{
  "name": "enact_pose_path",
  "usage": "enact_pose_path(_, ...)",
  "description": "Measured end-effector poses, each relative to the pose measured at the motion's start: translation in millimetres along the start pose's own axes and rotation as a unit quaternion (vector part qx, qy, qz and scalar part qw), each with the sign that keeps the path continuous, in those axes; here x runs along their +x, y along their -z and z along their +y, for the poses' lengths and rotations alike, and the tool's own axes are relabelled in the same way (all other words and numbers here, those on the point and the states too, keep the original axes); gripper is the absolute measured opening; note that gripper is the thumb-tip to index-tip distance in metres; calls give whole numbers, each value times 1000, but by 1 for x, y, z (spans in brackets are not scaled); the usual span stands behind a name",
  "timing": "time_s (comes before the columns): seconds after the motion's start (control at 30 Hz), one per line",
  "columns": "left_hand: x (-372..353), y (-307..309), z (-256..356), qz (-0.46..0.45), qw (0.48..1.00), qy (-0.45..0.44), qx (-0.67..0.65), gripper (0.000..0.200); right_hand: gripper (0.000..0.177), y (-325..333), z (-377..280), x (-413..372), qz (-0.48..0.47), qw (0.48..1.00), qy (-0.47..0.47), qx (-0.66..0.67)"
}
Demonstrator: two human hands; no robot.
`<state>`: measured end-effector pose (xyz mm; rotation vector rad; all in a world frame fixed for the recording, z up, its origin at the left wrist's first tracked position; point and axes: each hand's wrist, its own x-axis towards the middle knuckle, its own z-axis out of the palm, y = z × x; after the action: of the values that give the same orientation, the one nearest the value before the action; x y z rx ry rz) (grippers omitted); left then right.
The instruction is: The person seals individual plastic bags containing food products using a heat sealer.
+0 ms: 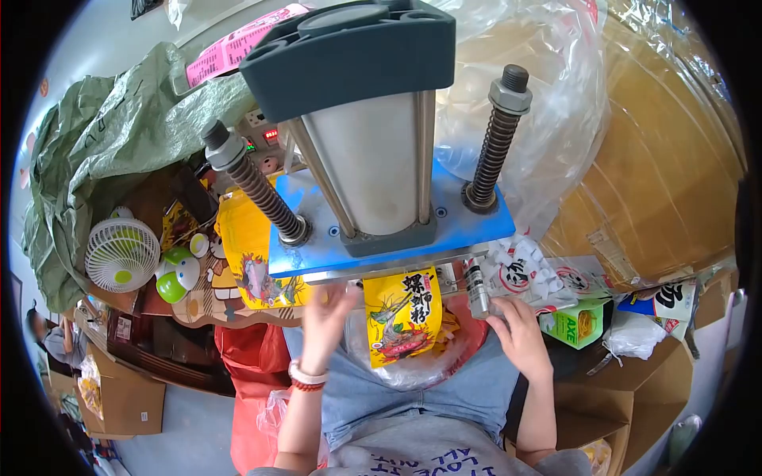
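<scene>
A yellow printed food packet (402, 316) hangs from under the front edge of a press, over my lap. Beside its left edge is my left hand (327, 324), slightly blurred, fingers apart and nothing seen in them. Some of its fingertips are hard to make out against the press plate. My right hand (517, 337) has its thumb and fingers at the lower end of a small silver cylinder (476, 289) at the press's right front. Above stands the press (369, 166), with a blue plate (317, 230) and two spring-loaded bolts.
More yellow packets (252, 234) lie left of the press, near a white fan (122, 255). White printed packaging (520, 278) and a green AXE box (577, 324) are on the right. Behind are clear plastic (532, 151) and a large cardboard sheet (651, 159). A person (59, 337) is far left.
</scene>
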<state>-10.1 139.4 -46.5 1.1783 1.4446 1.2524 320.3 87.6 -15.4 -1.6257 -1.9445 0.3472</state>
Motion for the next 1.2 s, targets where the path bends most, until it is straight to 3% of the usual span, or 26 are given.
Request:
enact_pose_path(0.03, -1, 14, 8, 88, 939, -108, 316, 48, 24, 4, 4, -2, -5, 998, 1, 61)
enact_pose_path(0.07, -2, 29, 15, 167, 761, -203, 592, 56, 28, 6, 12, -3, -30, 995, -21, 97)
enact_pose_path(0.1, -4, 41, 5, 113, 775, -151, 603, 68, 28, 7, 10, -4, -28, 995, -21, 97)
enact_pose_path(0.13, -8, 52, -6, 114, 775, -152, 603, 68, 27, 8, 7, -6, -15, 983, -52, 177)
enact_pose_path(0.2, -15, 72, -30, -7, 791, -230, 567, 59, 26, 10, -8, -8, 2, 963, -83, 257)
enact_pose_path(0.23, -19, 85, -47, 17, 838, -268, 476, 39, 30, 9, -24, -10, 56, 924, -46, 375)
enact_pose_path(0.27, -28, 80, -38, 35, 898, -202, 389, 30, 34, 11, -42, -14, 107, 868, -9, 484)
enact_pose_path(0.3, -39, 71, -21, 56, 944, -134, 295, 21, 40, 20, -60, -13, 110, 872, 37, 475)
enact_pose_path(0.33, -46, 63, -7, 75, 931, -225, 276, 17, 41, 27, -67, -10, 128, 906, 129, 382)
enact_pose_path(0.37, -55, 56, 4, 78, 925, -246, 278, 22, 43, 33, -75, -7, 145, 922, 219, 283)
enact_pose_path(0.4, -63, 49, 12, 80, 919, -267, 279, 27, 48, 36, -89, -7, 163, 937, 235, 200)
enact_pose_path(0.5, -67, 31, 17, 133, 823, -371, 410, 32, 43, 4, -111, -1, 167, 946, 269, 75)
enact_pose_path(0.6, -30, 39, -47, 86, 797, -341, 491, 35, 42, -22, -109, 6, 70, 952, 265, 139)
enact_pose_path(0.73, -19, 55, -38, 48, 848, -316, 423, 32, 36, -22, -104, -9, 57, 951, 263, 150)
enact_pose_path(0.83, -16, 63, -33, 20, 845, -332, 419, 32, 36, -27, -95, -8, 9, 952, 248, 180)
enact_pose_path(0.9, -23, 76, -20, 118, 847, -301, 421, 34, 40, -18, -97, -9, 40, 953, 245, 175)
enact_pose_path(0.93, -12, 90, -15, 186, 842, -337, 377, 37, 40, -11, -100, -9, 41, 953, 243, 174)
enact_pose_path(0.97, -15, 109, 3, 247, 840, -276, 397, 37, 39, -2, -102, -10, 52, 953, 240, 178)
enact_pose_path(1.0, -16, 111, 41, 335, 789, -320, 405, 19, 39, 4, -103, -11, 61, 952, 238, 182)
enact_pose_path(1.03, -6, 114, 65, 399, 698, -449, 389, 18, 39, 7, -103, -12, 59, 953, 237, 182)
enact_pose_path(1.13, -2, 95, 50, 267, 731, -417, 469, 31, 40, 4, -105, -13, 66, 949, 229, 207)
enact_pose_path(1.17, -6, 82, 28, 158, 791, -290, 516, 34, 40, -1, -105, -13, 60, 948, 235, 205)
enact_pose_path(1.2, -2, 77, -14, -9, 788, -135, 601, 53, 40, -5, -105, -14, 56, 948, 238, 204)
